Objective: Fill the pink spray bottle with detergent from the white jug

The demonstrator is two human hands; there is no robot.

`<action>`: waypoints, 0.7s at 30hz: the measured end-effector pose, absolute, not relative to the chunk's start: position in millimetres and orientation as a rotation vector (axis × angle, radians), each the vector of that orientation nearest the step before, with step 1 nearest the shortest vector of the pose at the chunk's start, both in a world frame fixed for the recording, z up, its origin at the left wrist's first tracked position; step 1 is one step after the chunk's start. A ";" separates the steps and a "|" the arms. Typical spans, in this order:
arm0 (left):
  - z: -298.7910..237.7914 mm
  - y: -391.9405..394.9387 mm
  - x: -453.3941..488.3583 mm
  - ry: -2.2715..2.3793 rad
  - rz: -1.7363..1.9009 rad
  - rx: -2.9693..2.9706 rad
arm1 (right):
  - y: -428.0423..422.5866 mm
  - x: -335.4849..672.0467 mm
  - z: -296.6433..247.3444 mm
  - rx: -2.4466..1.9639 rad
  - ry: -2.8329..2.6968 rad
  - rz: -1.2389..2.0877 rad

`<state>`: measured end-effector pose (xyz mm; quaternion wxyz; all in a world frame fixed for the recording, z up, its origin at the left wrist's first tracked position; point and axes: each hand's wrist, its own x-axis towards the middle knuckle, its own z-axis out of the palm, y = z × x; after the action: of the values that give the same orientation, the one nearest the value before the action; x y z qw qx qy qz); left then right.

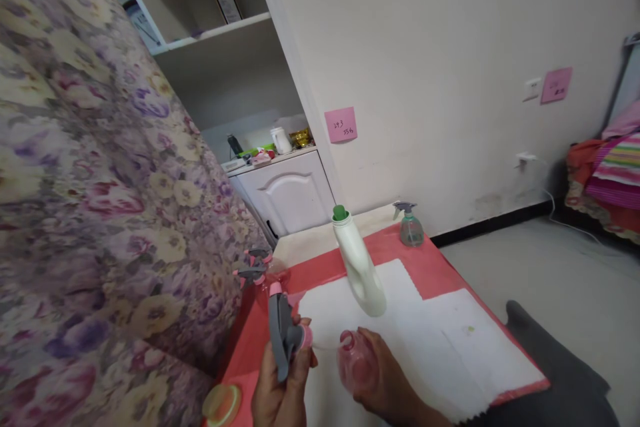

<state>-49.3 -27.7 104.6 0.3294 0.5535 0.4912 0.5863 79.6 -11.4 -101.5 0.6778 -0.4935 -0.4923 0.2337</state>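
Observation:
My left hand is closed on a grey and pink spray nozzle, its pink collar turned to the right. A thin clear dip tube runs from the collar to the mouth of a pink see-through bottle. Around that bottle my right hand is wrapped, holding it tilted with its neck towards the nozzle. Just beyond both hands a pale green-white jug with a green spout stands on white paper.
Pink-trimmed spray bottles stand at the table's left edge, near a floral curtain. A greenish spray bottle is at the far right corner. A round yellowish lid-like thing lies at the near left. Behind is a white cabinet.

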 end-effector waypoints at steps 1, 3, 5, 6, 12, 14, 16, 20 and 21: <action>101.3 -26.3 -47.5 1.270 1.511 1.460 | -11.5 80.2 -102.2 -1.090 -1.141 0.516; 92.6 -22.3 -44.5 1.261 1.440 1.500 | -12.4 81.3 -102.5 -1.082 -1.209 0.493; 80.7 -16.6 -42.6 1.252 1.354 1.538 | -13.7 82.1 -101.5 -1.114 -1.226 0.458; 73.8 -13.3 -42.2 1.243 1.323 1.550 | -14.3 82.2 -100.5 -1.126 -1.234 0.452; 41.2 2.9 -39.6 1.210 1.217 1.597 | -15.3 82.1 -92.9 -1.166 -1.256 0.444; 37.4 5.2 -37.2 1.221 1.193 1.609 | -15.4 82.3 -90.4 -1.164 -1.274 0.434; 35.1 6.6 -35.1 1.245 1.168 1.633 | -15.5 82.3 -88.8 -1.167 -1.267 0.422; 27.9 8.9 -35.2 1.306 1.116 1.701 | -14.9 82.0 -90.6 -1.166 -1.277 0.408; 25.6 9.4 -36.0 1.312 1.111 1.709 | -14.6 81.8 -91.7 -1.157 -1.287 0.404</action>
<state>-36.0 9.4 25.6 0.3508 0.6602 0.5068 0.4292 81.8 -14.6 -91.7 0.6306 -0.5052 -0.5621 0.1765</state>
